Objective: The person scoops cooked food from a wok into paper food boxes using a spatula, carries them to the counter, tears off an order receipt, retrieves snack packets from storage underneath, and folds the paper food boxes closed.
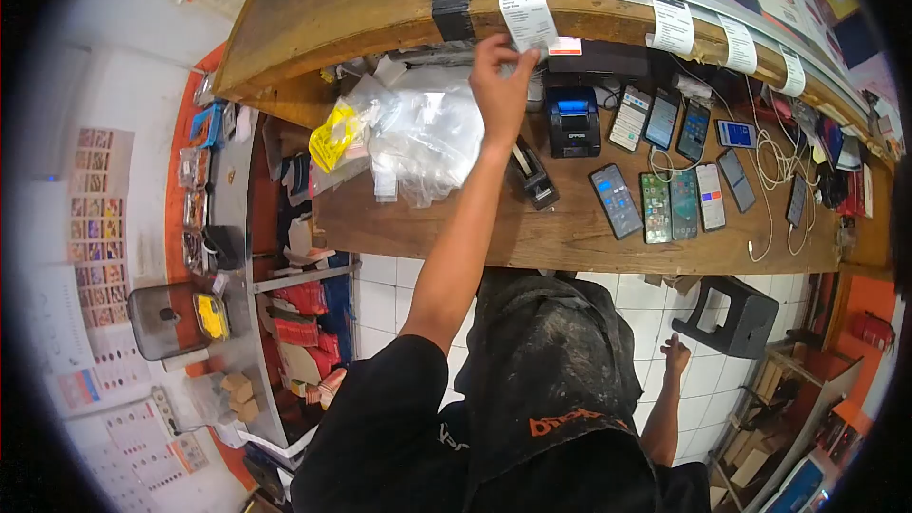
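My left hand (501, 76) reaches up to the counter's upper ledge, thumb and fingers closed on the lower end of a printed paper receipt (527, 11). The receipt hangs from the metal strip along the ledge edge. Below, by my left forearm, are a pile of clear plastic bags (432, 123) and a black stapler (534, 176). A small black receipt printer (574, 123) stands to the right of the hand. My right hand (675, 353) hangs low at my side, its fingers loosely apart and apparently bare, above the tiled floor near a black plastic stool (730, 316).
Several phones (655, 207) lie on the wooden desk (456, 239), some with white cables (781, 147). More receipts (673, 24) hang along the ledge. A yellow plastic packet (332, 136) lies left of the bags. Shelves (271, 323) stand at the left.
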The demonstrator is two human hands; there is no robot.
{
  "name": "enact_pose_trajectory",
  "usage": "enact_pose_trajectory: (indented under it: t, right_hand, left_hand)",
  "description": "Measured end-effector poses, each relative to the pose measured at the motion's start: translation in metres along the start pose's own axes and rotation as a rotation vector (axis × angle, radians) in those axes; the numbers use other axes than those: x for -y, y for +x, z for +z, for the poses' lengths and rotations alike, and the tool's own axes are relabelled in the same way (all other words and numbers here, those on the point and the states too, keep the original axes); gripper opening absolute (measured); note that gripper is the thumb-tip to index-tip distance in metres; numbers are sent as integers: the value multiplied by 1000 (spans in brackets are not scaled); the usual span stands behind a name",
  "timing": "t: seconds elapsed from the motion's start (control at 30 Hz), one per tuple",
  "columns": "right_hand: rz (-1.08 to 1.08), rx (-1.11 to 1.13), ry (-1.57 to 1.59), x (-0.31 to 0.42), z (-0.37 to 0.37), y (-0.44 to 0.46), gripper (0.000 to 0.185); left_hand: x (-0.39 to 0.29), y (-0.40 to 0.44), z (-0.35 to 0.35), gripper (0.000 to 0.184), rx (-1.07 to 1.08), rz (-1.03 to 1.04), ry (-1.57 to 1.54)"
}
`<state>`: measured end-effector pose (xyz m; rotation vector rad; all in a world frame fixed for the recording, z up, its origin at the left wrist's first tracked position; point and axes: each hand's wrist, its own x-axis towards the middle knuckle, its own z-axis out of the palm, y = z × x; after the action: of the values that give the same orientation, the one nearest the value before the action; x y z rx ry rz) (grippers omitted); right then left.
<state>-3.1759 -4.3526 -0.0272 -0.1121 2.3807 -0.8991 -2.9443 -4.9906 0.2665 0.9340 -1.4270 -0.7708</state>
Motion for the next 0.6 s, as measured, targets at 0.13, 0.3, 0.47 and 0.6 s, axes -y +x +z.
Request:
enact_pose_trajectory:
  t: [0.13,0.3,0.47,0.6]
  right_hand:
    - [-180,134,93,108,16,2,45]
    - [-479,350,98,289,64,-43,38]
    - [-667,1077,491,488,144,-142,66]
    - [-298,2036,350,596,201,-238,72]
  left_hand:
    - [-36,-7,-31,25,494,-278,-427]
    - [-104,-47,-90,32,420,-326,-461]
    - [-151,-104,-154,26,328,-289,-324]
    - [-159,-164,-213,32,262,-312,-265]
